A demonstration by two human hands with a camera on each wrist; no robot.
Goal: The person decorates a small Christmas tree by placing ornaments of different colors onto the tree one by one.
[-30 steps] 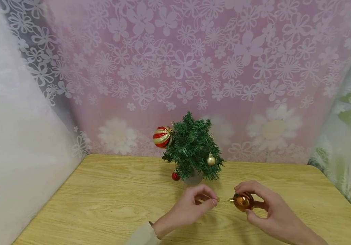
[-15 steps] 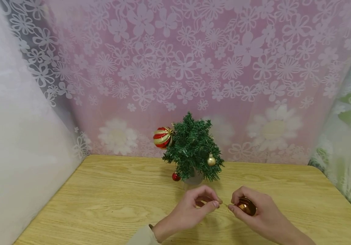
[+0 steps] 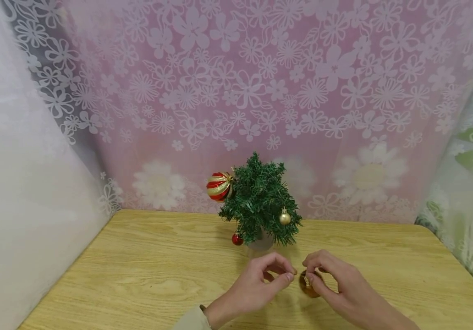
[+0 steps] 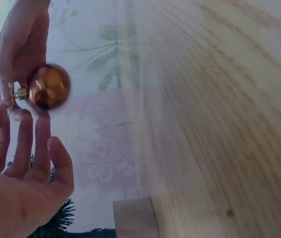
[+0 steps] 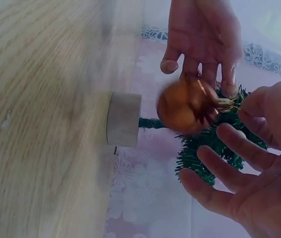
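A shiny copper-orange Christmas ball (image 3: 310, 285) hangs between the two hands, low over the table. Its gold cap and thin gold string (image 4: 11, 92) show in the left wrist view. My right hand (image 3: 339, 285) pinches the string beside the cap with thumb and forefinger; in the right wrist view its other fingers (image 5: 212, 193) are spread below the ball (image 5: 186, 106). My left hand (image 3: 261, 280) holds thumb and forefinger together on the string's other end, its remaining fingers loosely bent. The fingertips partly hide the string.
Behind the hands stands a small green Christmas tree (image 3: 257, 197) in a grey pot (image 3: 261, 242). On it hang a red-and-gold striped ball (image 3: 219, 186), a small gold ball (image 3: 284, 217) and a small red ball (image 3: 237, 239). Flowered curtains (image 3: 244, 91) border the wooden table (image 3: 150, 256).
My right hand has shifted left and gone from gripping the ball's body to pinching its string. The ball now dangles below the fingers. My left hand has barely moved.
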